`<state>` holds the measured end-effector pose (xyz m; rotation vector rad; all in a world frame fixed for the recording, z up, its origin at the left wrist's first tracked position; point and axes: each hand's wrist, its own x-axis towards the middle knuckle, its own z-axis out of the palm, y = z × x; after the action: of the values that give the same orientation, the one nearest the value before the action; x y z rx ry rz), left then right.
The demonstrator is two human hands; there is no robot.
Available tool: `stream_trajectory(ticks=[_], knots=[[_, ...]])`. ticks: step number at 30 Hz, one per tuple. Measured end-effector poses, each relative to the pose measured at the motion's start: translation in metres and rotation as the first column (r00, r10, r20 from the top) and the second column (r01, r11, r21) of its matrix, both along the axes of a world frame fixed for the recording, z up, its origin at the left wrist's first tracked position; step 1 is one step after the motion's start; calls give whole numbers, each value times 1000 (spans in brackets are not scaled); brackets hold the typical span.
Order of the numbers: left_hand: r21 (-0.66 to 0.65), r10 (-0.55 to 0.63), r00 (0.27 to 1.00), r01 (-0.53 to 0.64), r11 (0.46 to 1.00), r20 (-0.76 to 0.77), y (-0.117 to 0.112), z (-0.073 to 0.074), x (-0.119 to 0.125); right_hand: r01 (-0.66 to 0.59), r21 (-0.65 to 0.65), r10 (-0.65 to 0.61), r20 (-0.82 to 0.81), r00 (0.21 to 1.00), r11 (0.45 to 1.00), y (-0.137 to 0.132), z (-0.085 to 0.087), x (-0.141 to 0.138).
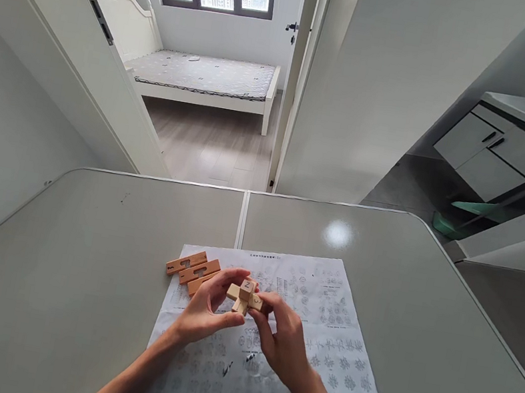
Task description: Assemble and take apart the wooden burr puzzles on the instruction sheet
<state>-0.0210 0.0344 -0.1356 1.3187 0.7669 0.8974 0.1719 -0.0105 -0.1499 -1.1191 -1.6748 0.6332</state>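
Note:
A small wooden burr puzzle (245,296), made of pale interlocking blocks with letters on their ends, is held up between both hands over the paper sheet. My left hand (206,308) curves around it, fingers behind and thumb along its lower front. From the right, my right hand (283,339) pinches a block end marked with a letter between thumb and fingers. Beyond my left hand lie several reddish-brown notched wooden pieces (199,271), side by side at a slant; the nearest is partly covered by that hand.
A printed instruction sheet (342,346) with puzzle diagrams lies under the hands on a grey-green table (51,268). A seam runs across the table's far half. Past the far edge are a doorway, a bed (207,75) and a window; a white cabinet (505,148) stands at right.

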Motion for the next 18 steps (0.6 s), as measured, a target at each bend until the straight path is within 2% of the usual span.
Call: stream_trajectory(ticks=[6,18], knots=[[-29,-15,1000,16,999,17,2,1,1,-36,50,33,57,998,998,0,-1,2],[-89,-15,999,19,996,44,2,4,2,-18,161,-5,141,990,987,0,-5,4]])
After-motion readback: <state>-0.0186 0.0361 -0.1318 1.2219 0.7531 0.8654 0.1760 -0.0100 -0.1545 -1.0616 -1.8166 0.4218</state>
